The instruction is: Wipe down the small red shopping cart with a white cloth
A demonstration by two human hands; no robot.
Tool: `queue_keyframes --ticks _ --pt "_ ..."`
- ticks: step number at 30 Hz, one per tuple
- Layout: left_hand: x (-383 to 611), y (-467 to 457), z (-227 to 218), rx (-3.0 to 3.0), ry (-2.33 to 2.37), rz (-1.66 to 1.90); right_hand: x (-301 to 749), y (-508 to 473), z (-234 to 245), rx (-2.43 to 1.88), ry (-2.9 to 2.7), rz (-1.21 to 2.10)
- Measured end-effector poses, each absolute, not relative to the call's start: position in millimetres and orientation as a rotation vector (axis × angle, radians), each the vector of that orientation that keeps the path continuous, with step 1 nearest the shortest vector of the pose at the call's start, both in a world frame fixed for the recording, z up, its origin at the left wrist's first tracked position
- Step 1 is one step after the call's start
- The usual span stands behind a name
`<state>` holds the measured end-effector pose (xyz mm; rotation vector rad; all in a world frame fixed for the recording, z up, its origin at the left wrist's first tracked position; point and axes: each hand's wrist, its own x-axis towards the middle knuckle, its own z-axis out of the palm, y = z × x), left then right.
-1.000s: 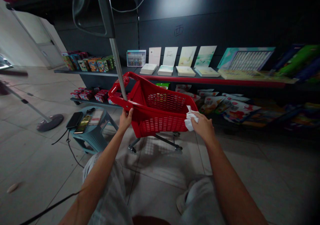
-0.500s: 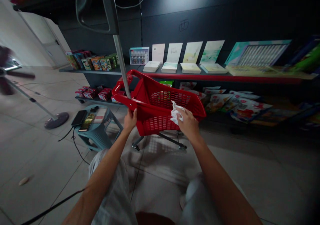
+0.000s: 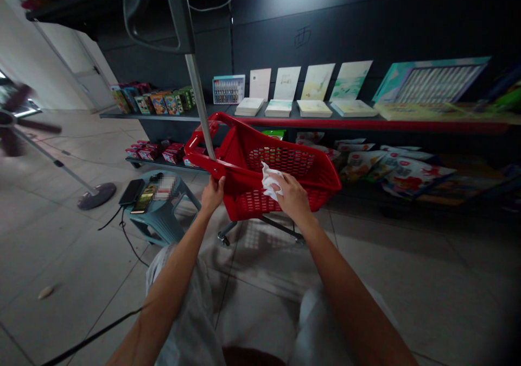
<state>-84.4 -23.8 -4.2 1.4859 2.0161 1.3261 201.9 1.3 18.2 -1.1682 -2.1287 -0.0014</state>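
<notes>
A red plastic shopping cart [image 3: 244,177] on grey legs with casters stands sideways before me, its handle end to the left. My left hand [image 3: 212,193] grips the cart's near side below the handle, thumb up against the red plastic. In my right hand [image 3: 292,195] is a crumpled white tissue [image 3: 270,181], pressed against the near side of the basket close to its upper rim. The fingers are bent over the tissue and partly hide it. A metal pole [image 3: 198,97] with a dark loop-shaped part rises in front of the cart's handle end.
A blue-grey stool [image 3: 157,219] on the left carries a phone [image 3: 144,197] and a black device with cables. Behind the cart, a dark shelf [image 3: 260,120] holds books, boxes and, lower down, snack bags [image 3: 411,177]. A fan [image 3: 97,195] stands on the tiled floor at far left.
My right hand has slid left along the cart's side with the tissue. My left hand keeps its grip on the cart. The view has shifted slightly.
</notes>
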Motion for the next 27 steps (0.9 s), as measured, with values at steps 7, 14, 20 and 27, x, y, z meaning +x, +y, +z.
queue_keyframes --ticks 7,14,20,27 --pt "-97 -26 6 1.482 1.966 1.316 288 22 12 -1.519 -2.078 0.050" --pt "-91 -30 3 1.464 2.049 1.258 340 28 -9 -1.538 -1.973 0.097" --pt "-82 -31 -3 1.505 2.034 1.255 317 20 -8 -1.520 -1.933 0.044" --pt "-76 -27 -11 1.573 2.128 1.147 268 5 5 -1.402 -2.013 -0.026"
